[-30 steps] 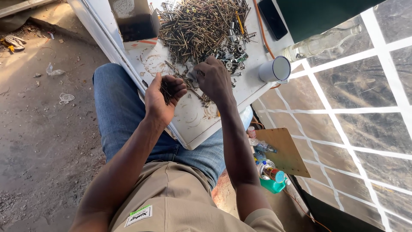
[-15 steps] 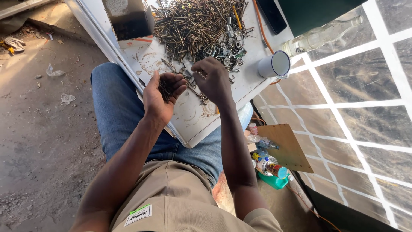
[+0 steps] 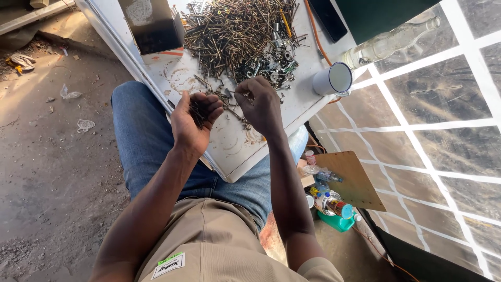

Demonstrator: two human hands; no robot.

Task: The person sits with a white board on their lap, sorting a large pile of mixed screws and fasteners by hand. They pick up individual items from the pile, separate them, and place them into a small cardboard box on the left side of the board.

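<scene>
A big heap of brown screws and nails (image 3: 237, 34) lies on a white tabletop (image 3: 240, 151) across my lap. My left hand (image 3: 190, 122) is cupped palm up over the table's near edge and holds a small bunch of dark screws (image 3: 201, 108). My right hand (image 3: 261, 104) hovers just right of it, knuckles up, fingertips pinched on something small that I cannot make out, near the scattered screws at the heap's near edge. Silvery bolts and fittings (image 3: 271, 65) lie at the heap's right side.
A white enamel mug (image 3: 333, 79) stands at the table's right edge, a clear glass bottle (image 3: 389, 44) beyond it. A dark box (image 3: 151, 23) sits at the far left of the table, a black phone (image 3: 329, 20) and orange cable (image 3: 315, 36) behind. Small bottles (image 3: 329, 198) and a board (image 3: 352, 177) rest on the floor.
My right hand lifted from the scattered screws and drew toward my left hand. The left hand stayed cupped with its screws. The view shifted slightly downward.
</scene>
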